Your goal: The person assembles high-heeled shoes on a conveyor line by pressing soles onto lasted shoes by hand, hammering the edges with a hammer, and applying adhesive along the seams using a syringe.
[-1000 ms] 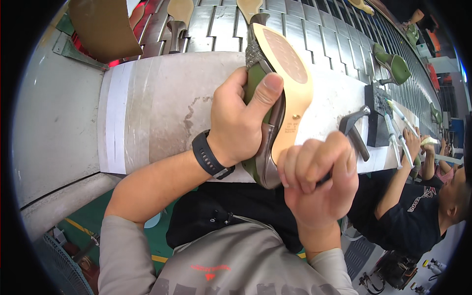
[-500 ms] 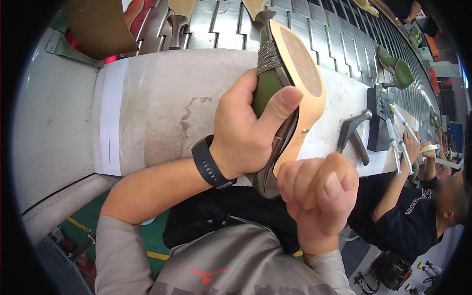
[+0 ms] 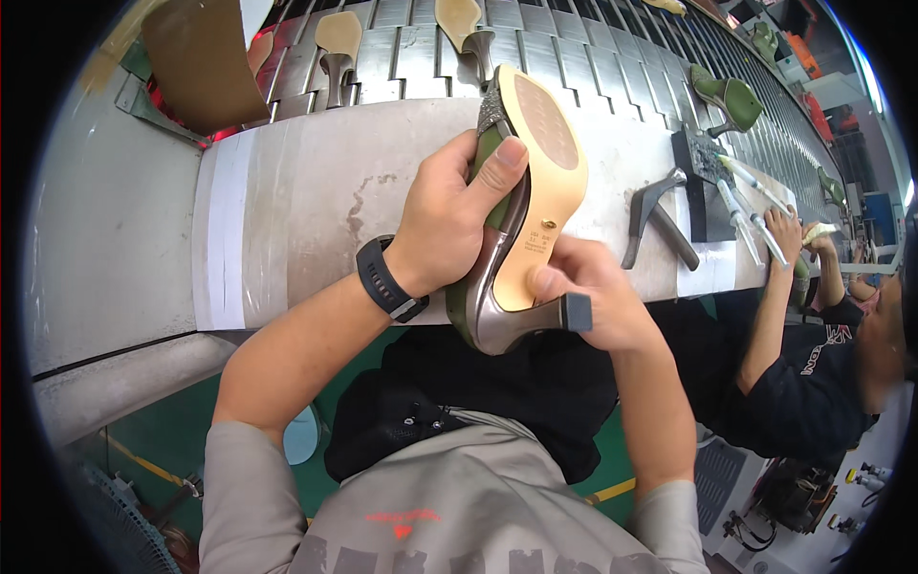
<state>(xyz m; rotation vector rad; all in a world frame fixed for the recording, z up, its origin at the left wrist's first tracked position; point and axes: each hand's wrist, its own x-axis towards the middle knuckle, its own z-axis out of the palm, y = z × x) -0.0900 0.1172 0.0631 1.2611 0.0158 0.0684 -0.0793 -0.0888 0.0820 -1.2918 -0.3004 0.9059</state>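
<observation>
My left hand (image 3: pixel 445 215) is wrapped round a high-heeled shoe (image 3: pixel 488 287), its thumb lying along the edge of the sole. The shoe is green with a metallic grey heel and rim, a glittery band near the toe and a tan outsole (image 3: pixel 545 182) facing up toward me. My right hand (image 3: pixel 602 287) is at the heel end, thumb pressed on the narrow part of the sole and fingers curled beside it. The heel stem crosses in front of its palm, ending in a dark tip (image 3: pixel 576 312).
A hammer (image 3: pixel 660 215) lies on the pale worktable (image 3: pixel 306 210), beside a dark block (image 3: pixel 703 191) and several syringe-like tubes (image 3: pixel 741 206). Behind, a slatted metal conveyor (image 3: pixel 411 57) carries other shoes (image 3: pixel 339 53). A co-worker (image 3: pixel 794 383) works at the right.
The shoe has tilted and shifted left and down, so its heel now shows. My right hand has gone from a fist over the heel end to thumb against the sole.
</observation>
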